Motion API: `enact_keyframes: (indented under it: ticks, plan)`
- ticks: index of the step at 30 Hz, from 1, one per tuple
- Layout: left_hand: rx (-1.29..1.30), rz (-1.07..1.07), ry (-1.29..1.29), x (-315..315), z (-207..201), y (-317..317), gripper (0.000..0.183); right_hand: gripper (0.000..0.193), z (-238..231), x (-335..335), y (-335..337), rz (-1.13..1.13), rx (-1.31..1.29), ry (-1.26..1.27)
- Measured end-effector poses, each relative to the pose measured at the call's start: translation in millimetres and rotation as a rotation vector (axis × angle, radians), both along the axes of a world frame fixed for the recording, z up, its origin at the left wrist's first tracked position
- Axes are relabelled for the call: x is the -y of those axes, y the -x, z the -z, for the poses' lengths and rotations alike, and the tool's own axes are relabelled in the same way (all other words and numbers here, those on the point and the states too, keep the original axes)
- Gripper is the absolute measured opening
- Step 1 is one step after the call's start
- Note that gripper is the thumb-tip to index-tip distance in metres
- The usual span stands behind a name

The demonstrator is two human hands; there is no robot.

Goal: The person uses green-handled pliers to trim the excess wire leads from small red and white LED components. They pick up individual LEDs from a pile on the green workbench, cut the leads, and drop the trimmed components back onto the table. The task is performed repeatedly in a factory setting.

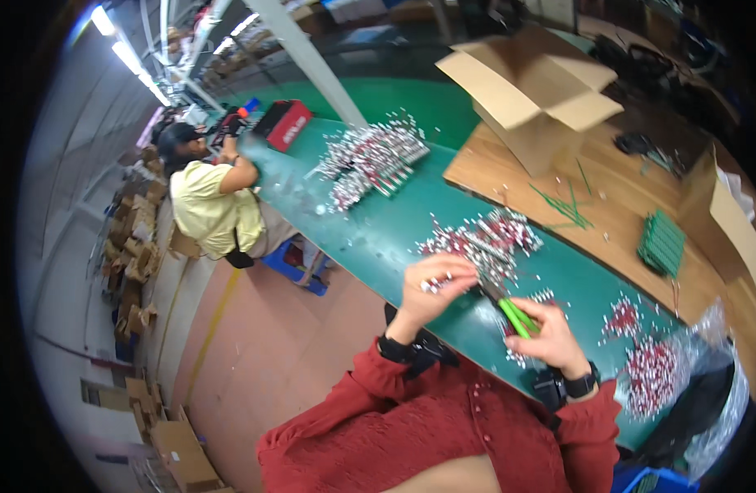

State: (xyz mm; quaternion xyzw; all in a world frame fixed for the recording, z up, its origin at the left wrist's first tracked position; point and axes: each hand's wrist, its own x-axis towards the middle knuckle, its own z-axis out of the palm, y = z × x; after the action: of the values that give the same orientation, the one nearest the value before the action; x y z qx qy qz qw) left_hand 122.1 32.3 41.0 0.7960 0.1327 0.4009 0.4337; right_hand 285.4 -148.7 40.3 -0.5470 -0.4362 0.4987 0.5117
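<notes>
My left hand (427,292) is closed around some small red-and-white pieces (434,284), their pale tips showing between the fingers. Green-handled pliers (519,315) are gripped in my right hand (557,338). Their dark jaws point toward the left fingertips; whether they touch a piece is too small to tell. Just beyond both hands lies a loose heap of similar red-and-white pieces (486,243) on the green tabletop (345,238). More of them lie partly hidden behind and under the right hand.
A long pile of pieces (370,160) lies farther left. Bunches (651,374) sit at right beside clear plastic (707,353). A wooden board (509,177) carries an open carton (534,107), green strips (565,207) and a green stack (661,243). Another person (218,201) sits at the table's left.
</notes>
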Motion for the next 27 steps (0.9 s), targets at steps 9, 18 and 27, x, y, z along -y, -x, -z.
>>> enact_keyframes:
  ticks: [9,18,27]
  plan:
    - [0.126,-0.034,0.694,0.3,23.0,-11.1,0.012,0.055,4.9,4.7,-9.2,-0.014,-0.441,0.013]
    - [0.148,-0.133,0.65,-5.2,29.0,-8.4,0.019,0.063,1.1,-4.4,3.2,0.456,0.964,-0.04]
    - [0.042,-0.048,0.292,5.4,16.2,-21.8,0.014,0.064,4.9,-0.9,-2.4,0.259,0.448,-0.017]
